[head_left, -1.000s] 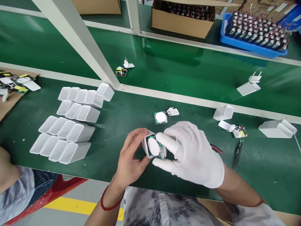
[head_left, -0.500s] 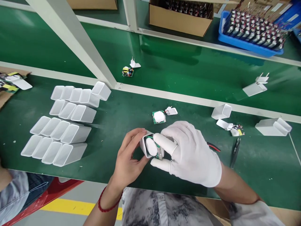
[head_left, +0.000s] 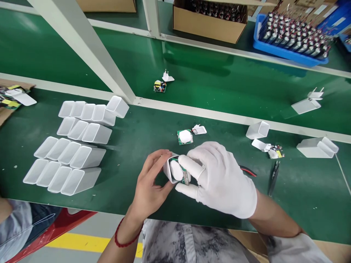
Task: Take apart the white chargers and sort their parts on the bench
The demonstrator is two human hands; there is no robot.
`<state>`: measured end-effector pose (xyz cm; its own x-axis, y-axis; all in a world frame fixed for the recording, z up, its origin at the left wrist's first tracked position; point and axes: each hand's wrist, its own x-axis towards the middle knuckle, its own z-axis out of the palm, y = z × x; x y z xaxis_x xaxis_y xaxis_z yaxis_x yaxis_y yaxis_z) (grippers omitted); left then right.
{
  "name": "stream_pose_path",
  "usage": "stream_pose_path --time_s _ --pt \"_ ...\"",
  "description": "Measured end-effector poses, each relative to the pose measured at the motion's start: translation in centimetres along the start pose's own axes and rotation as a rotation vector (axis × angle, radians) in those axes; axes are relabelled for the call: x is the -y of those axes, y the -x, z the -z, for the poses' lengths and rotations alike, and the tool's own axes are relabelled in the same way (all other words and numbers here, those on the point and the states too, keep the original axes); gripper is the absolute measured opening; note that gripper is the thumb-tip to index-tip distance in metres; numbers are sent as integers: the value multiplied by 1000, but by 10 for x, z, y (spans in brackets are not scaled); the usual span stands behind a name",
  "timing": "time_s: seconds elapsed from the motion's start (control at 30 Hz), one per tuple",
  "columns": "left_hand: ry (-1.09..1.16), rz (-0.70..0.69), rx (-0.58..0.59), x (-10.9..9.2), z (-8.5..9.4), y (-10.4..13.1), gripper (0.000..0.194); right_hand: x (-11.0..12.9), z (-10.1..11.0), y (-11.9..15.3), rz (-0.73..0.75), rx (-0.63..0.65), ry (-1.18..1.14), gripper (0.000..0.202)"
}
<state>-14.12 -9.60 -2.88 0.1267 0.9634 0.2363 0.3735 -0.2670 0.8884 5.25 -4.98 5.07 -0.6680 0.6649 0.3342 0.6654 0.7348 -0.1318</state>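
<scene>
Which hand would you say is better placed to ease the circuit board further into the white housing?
Probably the right hand: its gloved fingers are at the exposed end of the circuit board, while the left hand holds the white housing from the other side.

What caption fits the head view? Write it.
Left hand holds a white case; gloved right hand holds a circuit board partly inside it.

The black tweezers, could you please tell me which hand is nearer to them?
Right: the gloved right hand is just left of the tweezers, while the bare left hand is farther left.
</scene>
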Motion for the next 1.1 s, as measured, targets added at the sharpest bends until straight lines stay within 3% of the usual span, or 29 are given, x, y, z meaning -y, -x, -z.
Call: stream_pose_path --time_s 0.13,0.4,0.67,0.73,0.8,0.87,0.9,0.97,1.03,1.1 --pt "-25 2 -1 -1 -1 -1 64 0 1 0 -3 -15 23 41" --pt "-133 -17 13 -4 -2 -2 61 8 -2 1 -12 -18 125 23" --pt "-73 -34 19 -4 -5 -5 56 17 -8 -2 -27 20 139 23" --pt "-26 -1 -1 -3 -6 -7 49 17 -6 -5 -7 -52 6 27" --pt "113 94 -57 0 -8 -7 46 16 -2 -6 14 -207 -222 39" --pt "338 209 -104 2 -10 -5 53 14 0 -3 -110 -310 -350 50" --pt "445 246 -125 3 -12 -4 56 13 -1 0 -222 -276 -356 54" --pt "560 276 -162 1 -16 0 59 11 -9 5 -405 -37 -393 61" --pt "526 259 -210 -2 -21 3 60 10 -24 9 -429 227 -584 68" --pt "423 208 -232 -6 -23 4 58 11 -40 12 -421 294 -845 67"
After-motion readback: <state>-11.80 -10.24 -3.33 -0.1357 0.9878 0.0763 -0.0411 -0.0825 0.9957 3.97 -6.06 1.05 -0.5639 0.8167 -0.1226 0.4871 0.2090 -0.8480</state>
